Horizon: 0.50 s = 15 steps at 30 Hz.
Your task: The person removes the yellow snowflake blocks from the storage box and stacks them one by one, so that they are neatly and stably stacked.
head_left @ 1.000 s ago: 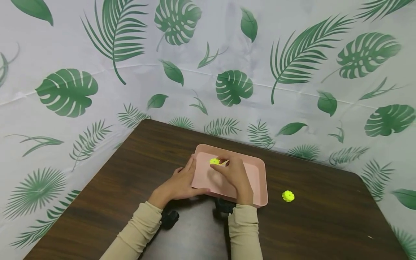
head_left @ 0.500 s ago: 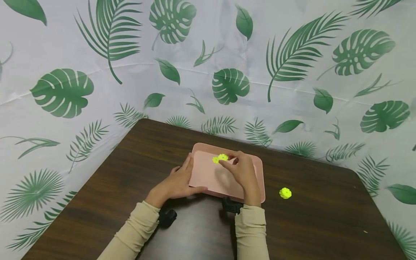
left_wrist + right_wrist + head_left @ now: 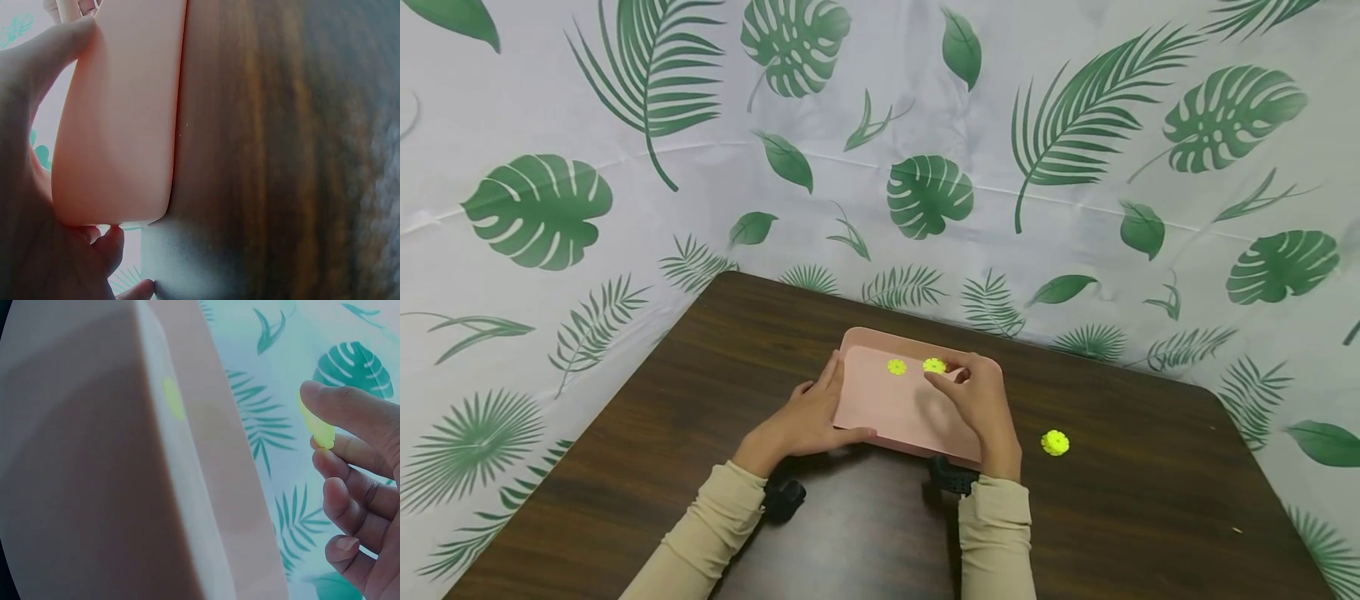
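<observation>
A shallow pink tray (image 3: 880,408) lies on the table. My left hand (image 3: 799,417) rests against its near left corner, fingers stretched along the left side and thumb along the front rim. In the left wrist view the thumb reaches over the tray's wall (image 3: 119,125). One yellow flower-shaped piece (image 3: 897,367) lies in the tray towards the back. Over the tray's right half, my right hand (image 3: 981,408) pinches another yellow flower-shaped piece (image 3: 934,366) between thumb and fingertips. In the right wrist view this thin yellow piece (image 3: 317,425) shows edge-on.
On the dark wood table (image 3: 1120,500), right of the tray, sits a small pile of similar yellow pieces (image 3: 1055,442). A tiny pale scrap (image 3: 1236,530) lies farther right. A leaf-patterned cloth (image 3: 850,167) hangs behind the table. Black camera mounts (image 3: 784,502) are on both wrists.
My right hand has moved right over the tray, carrying its yellow piece away from the one lying there, so a gap now shows between them. My left hand keeps its place on the tray.
</observation>
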Motion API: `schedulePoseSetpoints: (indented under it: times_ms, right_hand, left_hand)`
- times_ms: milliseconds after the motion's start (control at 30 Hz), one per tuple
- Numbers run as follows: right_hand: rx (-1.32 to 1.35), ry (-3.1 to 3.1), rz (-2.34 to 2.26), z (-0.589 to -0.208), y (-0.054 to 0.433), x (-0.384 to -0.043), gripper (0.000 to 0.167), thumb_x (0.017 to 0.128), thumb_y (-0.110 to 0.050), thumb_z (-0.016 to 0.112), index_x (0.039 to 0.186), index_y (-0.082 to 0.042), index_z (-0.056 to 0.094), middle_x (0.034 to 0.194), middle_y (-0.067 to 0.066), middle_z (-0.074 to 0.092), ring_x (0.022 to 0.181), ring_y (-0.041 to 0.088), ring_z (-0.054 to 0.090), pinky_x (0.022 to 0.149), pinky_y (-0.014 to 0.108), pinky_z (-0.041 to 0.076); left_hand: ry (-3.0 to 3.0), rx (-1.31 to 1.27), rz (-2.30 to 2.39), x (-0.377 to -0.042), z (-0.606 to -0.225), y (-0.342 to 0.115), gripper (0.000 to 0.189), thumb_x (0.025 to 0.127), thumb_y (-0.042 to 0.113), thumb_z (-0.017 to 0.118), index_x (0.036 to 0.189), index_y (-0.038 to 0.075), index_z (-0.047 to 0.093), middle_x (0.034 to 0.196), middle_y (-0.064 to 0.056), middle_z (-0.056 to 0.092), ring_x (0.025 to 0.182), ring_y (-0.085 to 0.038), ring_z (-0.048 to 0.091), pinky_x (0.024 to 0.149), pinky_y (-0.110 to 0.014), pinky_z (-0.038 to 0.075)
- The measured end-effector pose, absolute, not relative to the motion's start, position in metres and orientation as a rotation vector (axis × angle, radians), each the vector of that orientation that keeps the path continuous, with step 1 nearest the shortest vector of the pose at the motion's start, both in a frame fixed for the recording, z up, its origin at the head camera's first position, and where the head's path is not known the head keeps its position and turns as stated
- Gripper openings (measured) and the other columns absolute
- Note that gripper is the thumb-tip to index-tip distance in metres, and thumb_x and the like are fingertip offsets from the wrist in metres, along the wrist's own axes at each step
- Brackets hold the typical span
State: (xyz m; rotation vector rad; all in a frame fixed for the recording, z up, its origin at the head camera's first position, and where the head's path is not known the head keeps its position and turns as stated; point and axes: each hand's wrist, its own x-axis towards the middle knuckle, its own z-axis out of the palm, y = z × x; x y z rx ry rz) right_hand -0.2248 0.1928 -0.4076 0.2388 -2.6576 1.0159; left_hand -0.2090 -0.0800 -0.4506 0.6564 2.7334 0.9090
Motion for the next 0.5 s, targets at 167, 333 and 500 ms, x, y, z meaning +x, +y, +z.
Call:
schedulePoseSetpoints:
  times_ms: [167, 333, 500]
  right_hand:
    - [0.154, -2.707, 1.045, -0.408, 0.202, -0.221, 0.034, 0.089, -0.022, 0.085, 0.119, -0.007, 0.078, 0.096, 0.011, 0.066, 0.087, 0.027, 0.057, 0.075, 0.037, 0.049]
    - [0.105, -2.715, 1.055, -0.408, 0.212, -0.218, 0.036, 0.089, -0.022, 0.084, 0.121, -0.007, 0.077, 0.099, 0.012, 0.066, 0.088, 0.028, 0.057, 0.075, 0.037, 0.049]
    - [0.091, -2.721, 1.041, -0.409, 0.223, -0.216, 0.036, 0.09, -0.023, 0.084, 0.12, -0.006, 0.076, 0.097, 0.012, 0.065, 0.088, 0.027, 0.056, 0.074, 0.036, 0.049]
  left_hand:
    - [2.724, 0.65, 0.925, -0.209, -0.451, -0.079, 0.12, 0.09, 0.067, 0.066, 0.164, -0.002, 0.002, 0.172, -0.019, -0.009, 0.154, -0.035, 0.027, 0.118, -0.065, 0.019]
    - [2.721, 0.658, 0.93, -0.208, -0.45, -0.08, 0.12, 0.09, 0.067, 0.066, 0.163, -0.003, 0.002, 0.171, -0.018, -0.011, 0.154, -0.036, 0.025, 0.118, -0.065, 0.018]
    - [2.72, 0.669, 0.932, -0.209, -0.45, -0.08, 0.121, 0.09, 0.069, 0.065, 0.163, -0.004, 0.002, 0.171, -0.019, -0.011, 0.154, -0.035, 0.025, 0.118, -0.065, 0.019]
